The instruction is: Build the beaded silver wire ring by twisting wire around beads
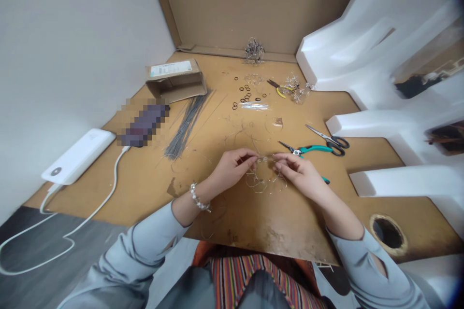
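Note:
A thin, silvery looped wire piece [261, 182] is stretched between my two hands, above the front middle of the table. My left hand [235, 166], with a beaded bracelet [197, 198] at its wrist, pinches the piece between thumb and fingers. On the other side, my right hand [299, 171] also has its fingertips closed on the wire. Several curls of wire hang below the fingers; their exact shape is too fine to make out. Just beyond my right hand lie teal-handled pliers [316, 148] and black-handled scissors [335, 143].
A bundle of straight grey wires [186, 128] lies left, near an open cardboard box [177, 82]. Further back are small dark rings [247, 95], yellow-handled pliers [281, 89] and a wire clump [254, 51]. A white power bank [79, 154] is cabled to a blurred device [145, 125].

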A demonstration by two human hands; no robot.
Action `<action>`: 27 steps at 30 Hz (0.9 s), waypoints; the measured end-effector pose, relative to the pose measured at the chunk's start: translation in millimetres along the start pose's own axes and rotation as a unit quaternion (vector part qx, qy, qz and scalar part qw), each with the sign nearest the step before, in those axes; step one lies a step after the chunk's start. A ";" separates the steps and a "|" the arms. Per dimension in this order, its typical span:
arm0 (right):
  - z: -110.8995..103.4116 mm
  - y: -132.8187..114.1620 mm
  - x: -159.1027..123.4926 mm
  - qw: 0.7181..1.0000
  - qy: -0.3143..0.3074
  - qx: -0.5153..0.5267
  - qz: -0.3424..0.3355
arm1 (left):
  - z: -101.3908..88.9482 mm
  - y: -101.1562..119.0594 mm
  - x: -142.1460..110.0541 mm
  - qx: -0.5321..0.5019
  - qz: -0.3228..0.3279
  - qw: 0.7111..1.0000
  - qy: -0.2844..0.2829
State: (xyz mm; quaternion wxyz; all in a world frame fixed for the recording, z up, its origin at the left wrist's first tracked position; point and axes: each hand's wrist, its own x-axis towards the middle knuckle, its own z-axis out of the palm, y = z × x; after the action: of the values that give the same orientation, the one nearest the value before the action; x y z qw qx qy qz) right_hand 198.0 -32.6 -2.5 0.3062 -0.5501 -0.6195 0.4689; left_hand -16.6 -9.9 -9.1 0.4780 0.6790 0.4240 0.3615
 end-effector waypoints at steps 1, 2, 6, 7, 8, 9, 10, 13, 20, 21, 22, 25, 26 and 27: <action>-0.1 0.0 0.1 1.000 0.000 -0.003 0.000 | 0.2 -0.5 -0.2 -0.001 0.007 1.000 0.003; -0.2 0.0 0.2 1.000 0.001 -0.006 0.001 | 0.3 -0.7 -0.4 -0.003 0.010 1.000 0.009; 0.1 0.9 1.1 1.000 0.011 0.009 0.007 | 0.0 0.7 -0.1 -0.017 0.010 0.999 0.040; 0.4 1.4 1.4 1.000 0.010 0.016 0.008 | -0.2 1.2 0.1 -0.023 0.008 0.999 0.046; 0.7 1.8 1.5 1.000 0.009 0.021 0.008 | -0.5 1.6 0.4 -0.031 0.004 0.998 0.051; 1.0 2.3 1.6 1.000 0.009 0.021 0.008 | -0.8 1.9 0.7 -0.042 -0.002 0.998 0.054; 1.2 2.8 1.6 1.000 0.009 0.019 0.008 | -1.1 2.3 1.0 -0.056 -0.009 0.997 0.054; 1.3 3.4 1.0 1.000 0.010 0.007 0.006 | -2.1 3.3 2.0 -0.099 -0.032 0.993 0.047; 0.7 0.1 0.4 1.000 0.005 0.010 -0.001 | -2.7 5.1 3.0 -0.129 -0.059 0.989 0.046; 0.7 -0.4 0.5 1.000 0.004 0.007 -0.001 | -2.6 4.9 3.0 -0.131 -0.060 0.989 0.046; 0.8 -0.6 0.5 1.000 0.004 0.005 0.000 | -2.6 4.7 3.0 -0.131 -0.061 0.988 0.046; 0.9 -0.3 0.4 1.000 0.008 0.005 0.003 | -2.6 4.0 2.9 -0.126 -0.063 0.989 0.043; 0.9 -0.1 0.3 1.000 0.008 0.007 0.004 | -2.6 3.9 3.0 -0.125 -0.064 0.989 0.042; 0.9 -0.1 0.2 1.000 0.007 0.013 0.004 | -2.6 3.9 3.0 -0.124 -0.066 0.989 0.040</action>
State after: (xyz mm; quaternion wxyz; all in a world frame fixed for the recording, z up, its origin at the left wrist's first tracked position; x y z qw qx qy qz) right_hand 197.1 -32.6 -2.7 0.3158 -0.5520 -0.6088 0.4742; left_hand -16.9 -6.9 -4.4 0.5639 0.5698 0.4390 0.4057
